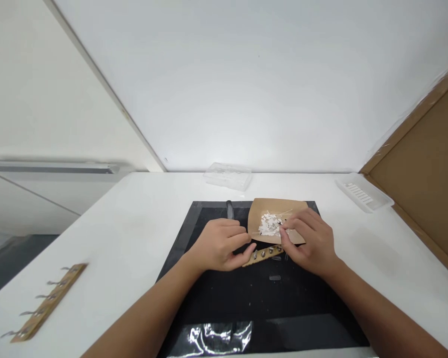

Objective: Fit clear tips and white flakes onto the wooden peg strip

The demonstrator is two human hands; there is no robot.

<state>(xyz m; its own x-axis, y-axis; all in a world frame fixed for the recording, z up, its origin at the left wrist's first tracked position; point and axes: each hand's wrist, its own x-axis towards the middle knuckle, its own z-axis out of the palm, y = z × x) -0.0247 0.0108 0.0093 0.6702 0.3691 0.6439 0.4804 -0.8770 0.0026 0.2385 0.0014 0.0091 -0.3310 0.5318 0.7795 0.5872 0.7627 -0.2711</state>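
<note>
My left hand (pixel 224 244) is closed, its thumb and fingertips at the left end of a narrow wooden strip (pixel 263 254) with a row of round metal studs. My right hand (pixel 310 239) has thumb and forefinger pinched together above the strip's right end, near the brown paper tray (pixel 257 217). Whatever is in that pinch is too small to make out. A heap of small white flakes (pixel 270 224) lies in the tray. Just below the strip are small clear slips, including a clear nail-shaped piece (pixel 275 278) on the black mat (pixel 246 303).
A second wooden strip with metal hook-like pieces (pixel 52 301) rests at left on the white table (pixel 142 219). Behind the mat lies a clear plastic box (pixel 227 176). A white slotted tray (pixel 364 193) sits by a cardboard box (pixel 429 169) at right. A dark-handled tool (pixel 230 210) lies behind my left hand.
</note>
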